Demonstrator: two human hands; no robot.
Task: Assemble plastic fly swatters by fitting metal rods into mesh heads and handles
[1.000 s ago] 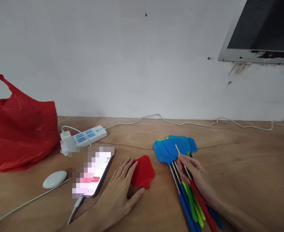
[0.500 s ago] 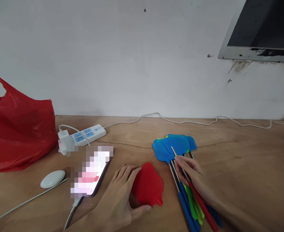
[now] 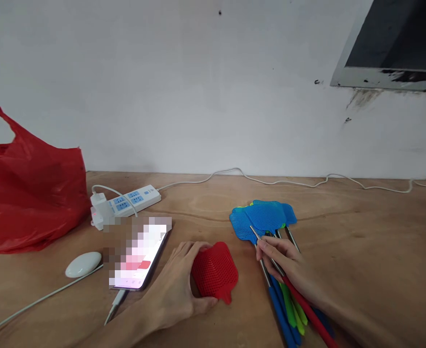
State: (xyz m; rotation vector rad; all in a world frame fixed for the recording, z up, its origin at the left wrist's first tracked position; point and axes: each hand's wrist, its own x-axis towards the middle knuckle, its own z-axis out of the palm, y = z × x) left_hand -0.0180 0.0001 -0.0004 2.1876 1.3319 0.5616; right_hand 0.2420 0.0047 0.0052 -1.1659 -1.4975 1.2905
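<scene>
My left hand point(image 3: 180, 285) curls around the left side of a red fly swatter head point(image 3: 215, 271), its thumb near the lower edge. The mesh head is slightly bowed and has a short neck at the bottom. My right hand point(image 3: 280, 256) pinches the thin metal rod point(image 3: 256, 233) of a red handle point(image 3: 310, 314), with the bare rod tip pointing up and left. Rod and red head are apart. Beneath my right hand lies a pile of fly swatters with blue heads point(image 3: 263, 216), metal rods, and blue handles point(image 3: 283, 314) and green handles point(image 3: 290, 309), partly covered by the hand.
A lit phone point(image 3: 143, 256), partly pixelated, lies left of my left hand with a cable plugged in. Farther left are a white oval object point(image 3: 83, 264), a power strip point(image 3: 136, 199) with a charger, and a red plastic bag point(image 3: 31, 188). A white cord point(image 3: 278, 182) runs along the wall.
My left hand has closed further around the red head, tilting it and shifting it slightly left. The rod in my right hand has moved a little left and down, towards the red head.
</scene>
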